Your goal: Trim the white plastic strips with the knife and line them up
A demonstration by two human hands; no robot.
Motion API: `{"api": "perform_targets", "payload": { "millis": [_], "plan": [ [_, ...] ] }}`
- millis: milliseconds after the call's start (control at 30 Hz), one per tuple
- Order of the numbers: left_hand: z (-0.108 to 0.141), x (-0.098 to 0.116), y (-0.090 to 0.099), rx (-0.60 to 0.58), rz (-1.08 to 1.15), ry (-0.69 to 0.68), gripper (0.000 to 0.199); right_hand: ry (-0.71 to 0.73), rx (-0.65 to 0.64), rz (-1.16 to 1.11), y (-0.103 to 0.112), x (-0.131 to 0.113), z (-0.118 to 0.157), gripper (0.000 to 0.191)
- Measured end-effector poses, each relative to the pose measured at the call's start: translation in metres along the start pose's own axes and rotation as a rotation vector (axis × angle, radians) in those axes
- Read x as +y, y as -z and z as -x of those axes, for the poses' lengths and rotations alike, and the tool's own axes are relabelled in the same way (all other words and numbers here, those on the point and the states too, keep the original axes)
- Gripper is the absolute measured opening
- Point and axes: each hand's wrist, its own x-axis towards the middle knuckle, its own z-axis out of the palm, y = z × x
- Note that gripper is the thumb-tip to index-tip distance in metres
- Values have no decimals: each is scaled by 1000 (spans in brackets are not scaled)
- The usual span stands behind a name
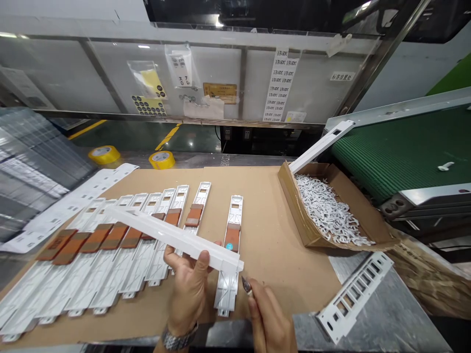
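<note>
Here we are at centre frame, our left hand [187,289] pinching the long white strip [176,239] near its lower-right end, thumb on the upper face, fingers beneath! It looks like light, stiff plastic, a bit slick; thin edges might nick, and that long upper-left overhang could tip or flex. We'd hold it by both long edges, perhaps nearer the middle for balance. Lower right of centre, our right hand [272,314] pinches a small pointed tool [247,285], tip just beside the strip's end!
</note>
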Motion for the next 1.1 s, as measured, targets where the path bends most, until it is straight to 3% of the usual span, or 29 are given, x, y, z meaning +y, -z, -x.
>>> {"api": "perform_targets", "payload": {
  "millis": [500,800,967,1100],
  "plan": [
    [3,2,-1,87,-71,-43,63,119,30,280,-3,-1,-4,31],
    [4,1,-1,90,-93,14,64,203,89,449,-1,1,-1,31],
    [6,4,2,96,-81,40,69,100,100,439,6,8,-4,31],
    [8,8,4,44,9,124,76,-22,58,250,14,16,-10,32]
  ]
}}
